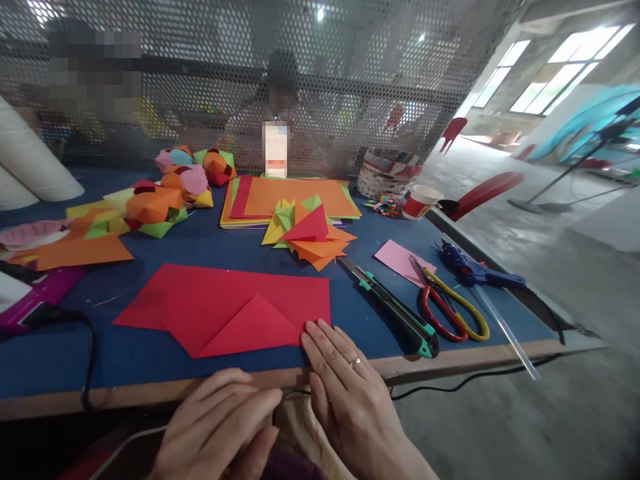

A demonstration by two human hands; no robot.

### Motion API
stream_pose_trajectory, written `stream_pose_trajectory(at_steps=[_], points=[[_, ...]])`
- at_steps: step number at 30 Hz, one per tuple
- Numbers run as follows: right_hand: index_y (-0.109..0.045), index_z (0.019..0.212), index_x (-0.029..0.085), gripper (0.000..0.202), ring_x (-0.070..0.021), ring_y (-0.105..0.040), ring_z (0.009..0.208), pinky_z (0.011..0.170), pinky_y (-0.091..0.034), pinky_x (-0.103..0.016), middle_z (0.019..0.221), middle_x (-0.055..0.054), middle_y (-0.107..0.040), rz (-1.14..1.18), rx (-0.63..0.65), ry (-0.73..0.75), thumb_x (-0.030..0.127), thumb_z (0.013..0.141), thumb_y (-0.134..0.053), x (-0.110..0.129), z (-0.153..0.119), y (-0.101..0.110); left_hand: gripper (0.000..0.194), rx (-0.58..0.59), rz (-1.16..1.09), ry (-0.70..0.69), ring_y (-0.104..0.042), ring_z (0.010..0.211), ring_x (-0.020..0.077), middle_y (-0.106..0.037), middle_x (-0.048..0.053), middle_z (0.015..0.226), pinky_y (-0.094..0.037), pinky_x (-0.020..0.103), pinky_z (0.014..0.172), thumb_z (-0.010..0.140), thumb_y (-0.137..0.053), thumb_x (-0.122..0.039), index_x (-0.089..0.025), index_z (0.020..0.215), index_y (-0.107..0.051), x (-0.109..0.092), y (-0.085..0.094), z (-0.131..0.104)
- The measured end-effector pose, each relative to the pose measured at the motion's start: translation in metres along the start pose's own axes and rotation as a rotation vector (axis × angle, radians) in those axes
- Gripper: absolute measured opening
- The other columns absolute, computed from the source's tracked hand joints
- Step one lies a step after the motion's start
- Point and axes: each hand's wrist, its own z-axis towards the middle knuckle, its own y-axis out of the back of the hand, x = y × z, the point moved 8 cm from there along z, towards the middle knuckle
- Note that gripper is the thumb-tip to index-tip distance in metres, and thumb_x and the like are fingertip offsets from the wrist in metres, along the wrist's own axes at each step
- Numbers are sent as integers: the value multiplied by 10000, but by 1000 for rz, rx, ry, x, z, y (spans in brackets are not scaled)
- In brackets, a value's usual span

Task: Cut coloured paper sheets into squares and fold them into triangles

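A partly folded sheet of red paper lies near the table's front edge, with a triangular flap turned up on its near side. The fingertips of my right hand rest flat on the paper's near right corner; a ring is on one finger. My left hand is at the front edge, just short of the paper, its fingers stretched out and nothing in it. Right of the paper lie a green and black utility knife and scissors with red and yellow handles.
Behind the paper are folded paper pieces and a stack of coloured sheets. Paper flowers stand left. A blue glue gun, a paper cup and a woven basket are right. A black cable hangs over the edge.
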Motion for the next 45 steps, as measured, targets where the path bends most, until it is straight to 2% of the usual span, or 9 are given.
stream_pose_trajectory(at_steps=[4,6,12,16,21,26,30,37,45], points=[[-668,1282,51,371,-237,-650,1290,1059,-582,-407,1346,-129,-701,-17,-12,32,66,993,-435,1,-2,-1,256,27,55,-170,-672,1179,148,-773,45,1147,-485,293,1094,1029,-498,-173,-126,1194,-688,-15,-18,15],[-659,1285,46,371,-241,-652,1288,1054,-587,-406,1347,-140,-699,-43,-29,58,61,985,-441,2,-2,-1,327,53,129,-166,-628,1272,183,-735,86,1273,-473,313,1113,1050,-480,-240,-86,1280,-655,-15,-28,19],[-646,1303,42,400,-220,-666,1266,1062,-578,-366,1345,-128,-704,-114,-12,87,53,964,-435,2,-4,-6,611,127,386,-137,-644,1266,249,-700,116,1353,-512,365,1055,1073,-357,-534,-52,1313,-644,-5,-48,12],[-646,1305,36,401,-214,-648,1291,1112,-537,-358,1355,-127,-699,-125,-6,88,48,949,-461,1,-7,-8,593,104,388,-128,-640,1265,262,-713,138,1317,-495,365,1077,1062,-413,-520,-31,1294,-653,1,-38,1],[-625,1359,71,448,-205,-615,1332,1139,-515,-359,1385,-111,-683,-80,2,63,39,941,-468,-2,-8,-9,565,155,473,-132,-636,1253,281,-699,164,1309,-505,378,1053,1061,-457,-482,-9,1312,-639,13,-21,-16],[-470,1537,104,592,-216,-619,1328,1112,-546,-380,1405,-100,-668,-60,27,36,32,949,-461,-4,-8,-11,572,120,531,-121,-660,1169,275,-717,165,1206,-508,388,1027,1070,-436,-472,17,1272,-652,20,-4,-25],[-409,1579,117,630,-223,-612,1337,1119,-541,-393,1417,-102,-659,-51,30,28,33,958,-464,-3,-8,-8,534,105,540,-117,-651,1154,271,-710,159,1170,-484,396,1051,1071,-450,-440,13,1264,-658,22,0,-27],[-584,1414,89,470,-221,-609,1340,1139,-512,-404,1403,-113,-669,-65,33,15,30,962,-468,1,-5,-7,477,109,499,-114,-667,1034,238,-709,125,1024,-308,481,1235,1039,-535,-387,1,1286,-661,32,4,-31],[-500,1511,115,556,-245,-602,1348,1114,-539,-442,1400,-136,-669,-28,34,9,33,962,-468,2,-4,-5,411,70,534,-64,-693,915,253,-710,52,857,-191,618,1268,997,-598,-339,-99,1324,-665,39,15,-34]])
